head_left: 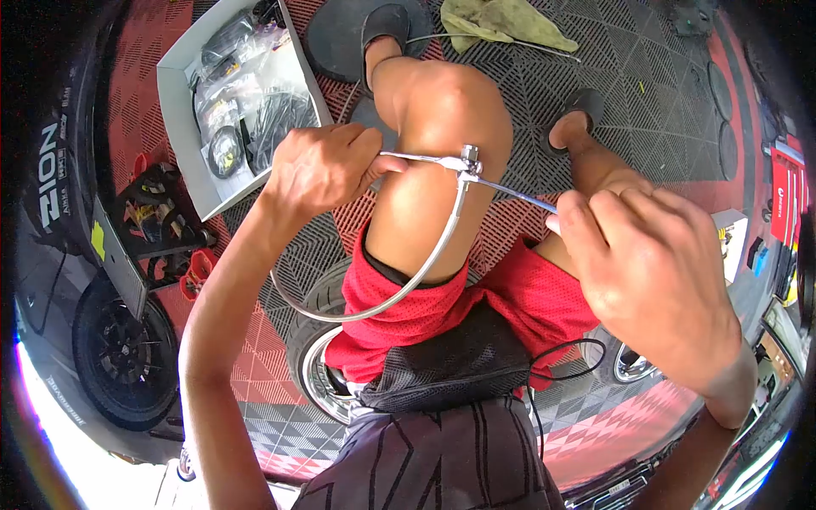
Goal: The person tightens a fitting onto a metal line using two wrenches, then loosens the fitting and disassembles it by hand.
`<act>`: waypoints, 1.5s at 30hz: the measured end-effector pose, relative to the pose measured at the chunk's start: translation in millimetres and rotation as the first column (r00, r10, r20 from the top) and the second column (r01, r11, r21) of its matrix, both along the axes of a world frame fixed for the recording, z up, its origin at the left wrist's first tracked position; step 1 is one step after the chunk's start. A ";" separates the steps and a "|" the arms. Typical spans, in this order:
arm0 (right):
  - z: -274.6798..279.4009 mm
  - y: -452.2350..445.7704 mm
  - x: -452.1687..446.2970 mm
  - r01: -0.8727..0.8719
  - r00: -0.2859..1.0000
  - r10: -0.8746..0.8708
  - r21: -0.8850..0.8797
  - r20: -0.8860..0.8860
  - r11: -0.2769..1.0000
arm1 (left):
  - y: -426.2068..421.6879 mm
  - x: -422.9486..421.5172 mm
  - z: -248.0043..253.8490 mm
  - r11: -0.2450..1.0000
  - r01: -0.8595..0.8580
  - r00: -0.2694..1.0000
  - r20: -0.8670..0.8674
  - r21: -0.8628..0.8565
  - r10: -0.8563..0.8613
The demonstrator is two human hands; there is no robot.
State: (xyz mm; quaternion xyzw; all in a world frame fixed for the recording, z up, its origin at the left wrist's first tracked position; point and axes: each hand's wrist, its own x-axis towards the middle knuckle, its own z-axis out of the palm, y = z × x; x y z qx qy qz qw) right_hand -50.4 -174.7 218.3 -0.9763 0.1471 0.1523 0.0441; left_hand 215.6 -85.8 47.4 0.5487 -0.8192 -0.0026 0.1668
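Observation:
My left hand [321, 168] is closed around the end of a slim metal wrench [421, 157]. The wrench head meets a metal hose fitting [469, 159] just above my bent knee. From the other side, a second wrench [517, 195] reaches the same fitting, its handle gripped in my right hand [650, 263]. A silvery braided hose [438, 248] hangs from the fitting and curves down and left over my red shorts. The exact seating of the wrench jaws on the fitting is too small to make out.
At upper left, a white box [180, 136] holds bagged parts and coiled hoses. A greenish cloth [501, 24] lies on the tiled floor ahead. Black wheels and tires [126, 348] stand at left. Tool storage [790, 191] lines the right edge. A black pouch [455, 370] rests on my lap.

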 end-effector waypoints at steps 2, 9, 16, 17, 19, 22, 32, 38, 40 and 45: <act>0.5 2.1 0.7 -0.030 1.000 0.030 -0.046 0.002 0.999 | 1.1 1.4 0.8 1.000 -0.014 1.000 0.011 0.014 0.013; 0.2 4.3 2.0 -0.023 1.000 0.023 -0.020 0.003 1.000 | -1.9 6.0 26.6 1.000 -0.002 0.999 0.038 0.003 0.002; -4.3 3.1 -7.9 -0.076 0.987 0.078 -0.021 0.143 0.997 | 1.8 -5.1 59.1 0.997 -0.067 0.995 0.080 0.033 0.064; -4.4 2.4 -9.8 -0.078 0.984 0.079 -0.008 0.158 0.997 | 2.9 -7.7 59.7 0.997 -0.065 0.995 0.079 0.034 0.063; -7.4 4.1 -12.1 -0.055 0.985 0.052 0.012 0.167 0.998 | 3.9 -11.5 60.2 0.995 -0.072 0.994 0.084 0.072 0.066; -11.6 4.4 -13.3 -0.031 0.988 0.029 0.008 0.151 0.999 | 2.5 -9.7 40.3 0.995 -0.061 0.996 0.074 0.077 0.055; -24.0 -2.0 -27.8 -0.082 0.995 0.084 -0.043 0.060 0.996 | -5.1 -8.8 14.3 1.000 -0.003 0.999 0.037 0.021 0.003; -37.2 -5.6 -31.7 -0.054 0.952 0.082 -0.101 0.297 0.993 | -9.4 -2.8 4.3 0.997 0.030 0.999 0.047 -0.068 -0.026; -42.8 -5.5 -31.7 -0.101 0.929 0.158 -0.181 0.336 0.978 | -10.9 -4.3 5.5 0.997 0.031 0.999 0.046 -0.070 -0.028; -38.1 -7.9 -40.2 -0.162 0.944 0.196 -0.141 0.266 0.977 | -12.1 -4.9 4.0 0.997 0.044 0.999 0.036 -0.065 -0.041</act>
